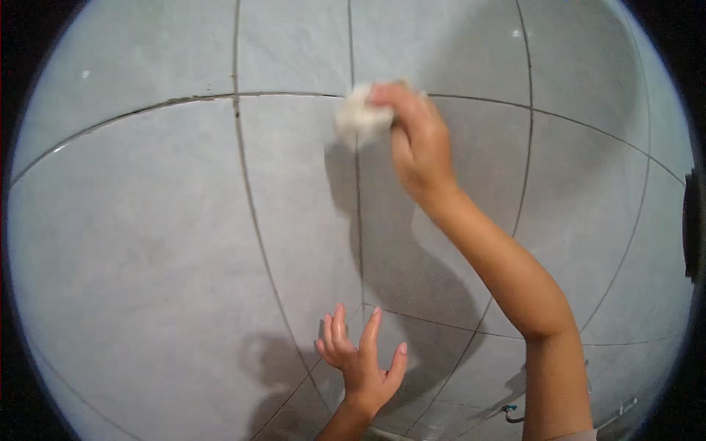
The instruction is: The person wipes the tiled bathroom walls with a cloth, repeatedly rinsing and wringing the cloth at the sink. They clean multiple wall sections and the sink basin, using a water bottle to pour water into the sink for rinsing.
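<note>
Right hand [423, 140] gripping white wad [359, 121], motion-blurred; wad in front of the vertical seam [360, 242], upper part, can't tell if touching wall. Left hand [362, 367] open, fingers spread, just below seam's lower end. Grey tiles [147, 220] both sides of seam; dark object [692, 224] well right of it.

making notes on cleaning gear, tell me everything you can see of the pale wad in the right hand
The pale wad is off-white, rounded and soft-looking, perhaps cloth or sponge; blur hides its texture and edges. The right hand grips its right side. It covers part of a dark grout line on the tiled wall, seemingly against the tiles.
</note>
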Demonstrator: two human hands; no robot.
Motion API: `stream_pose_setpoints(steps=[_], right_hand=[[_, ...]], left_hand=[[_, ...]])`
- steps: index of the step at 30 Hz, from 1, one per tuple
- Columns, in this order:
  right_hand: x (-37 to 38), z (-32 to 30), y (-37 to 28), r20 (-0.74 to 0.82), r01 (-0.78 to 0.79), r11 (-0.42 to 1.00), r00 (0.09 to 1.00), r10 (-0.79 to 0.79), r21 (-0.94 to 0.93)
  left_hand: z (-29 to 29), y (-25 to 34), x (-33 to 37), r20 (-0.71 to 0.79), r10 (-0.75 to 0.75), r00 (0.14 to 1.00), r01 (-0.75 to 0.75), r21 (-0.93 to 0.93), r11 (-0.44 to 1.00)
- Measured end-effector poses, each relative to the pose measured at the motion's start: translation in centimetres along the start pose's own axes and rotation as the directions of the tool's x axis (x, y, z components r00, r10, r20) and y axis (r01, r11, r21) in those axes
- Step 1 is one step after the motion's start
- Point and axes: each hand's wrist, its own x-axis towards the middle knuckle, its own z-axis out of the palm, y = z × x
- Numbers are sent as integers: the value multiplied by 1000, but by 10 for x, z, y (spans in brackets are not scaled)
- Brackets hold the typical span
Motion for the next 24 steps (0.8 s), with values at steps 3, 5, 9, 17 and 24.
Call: stream_pose_setpoints(steps=[3,5,9,17,24], right_hand=[[38,41,7,-144,-254,862,927,347,440],[46,68,-3,-165,-252,794,901,401,553],[28,94,-62,-361,304,898,915,-182,318],[144,96,-4,-495,-78,962,845,202,260],[215,88,-119,-34,123,508,983,-179,852]], left_hand=[[-36,5,-1,-175,127,976,-102,146,984],[-56,0,-5,-258,199,945,-127,272,954],[-89,3,-12,-358,130,925,55,463,885],[-139,20,-13,-554,14,832,395,610,687],[-127,27,-1,-577,-130,806,530,606,593]])
